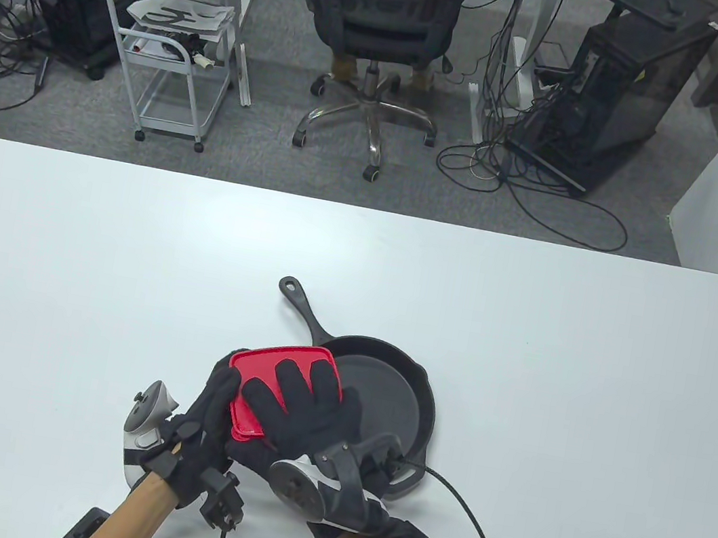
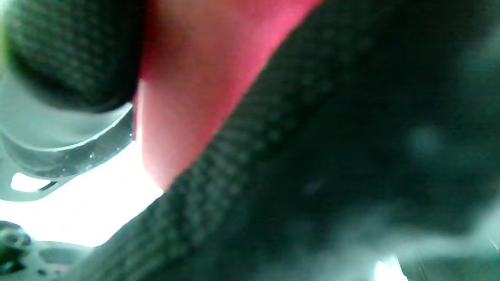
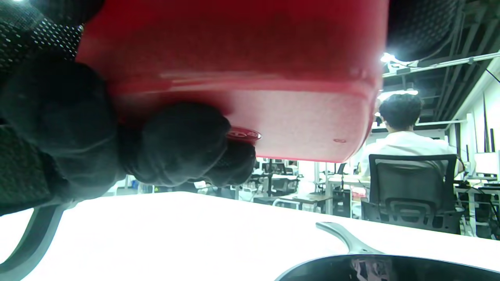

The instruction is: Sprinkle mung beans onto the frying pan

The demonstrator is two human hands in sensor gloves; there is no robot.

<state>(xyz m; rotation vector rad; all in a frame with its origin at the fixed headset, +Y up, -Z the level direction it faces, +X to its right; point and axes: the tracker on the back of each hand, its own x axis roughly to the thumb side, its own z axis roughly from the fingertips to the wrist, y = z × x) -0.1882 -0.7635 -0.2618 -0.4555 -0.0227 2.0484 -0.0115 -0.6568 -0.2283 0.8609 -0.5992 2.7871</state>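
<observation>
Red container (image 1: 276, 372), both hands gripping, over pan (image 1: 403, 393)

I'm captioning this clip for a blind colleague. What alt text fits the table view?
Two black-gloved hands hold a red-lidded container above the near left rim of a black frying pan on a white table: the right hand spread flat on the lid, the left hand at its left side. An office chair stands beyond.
</observation>
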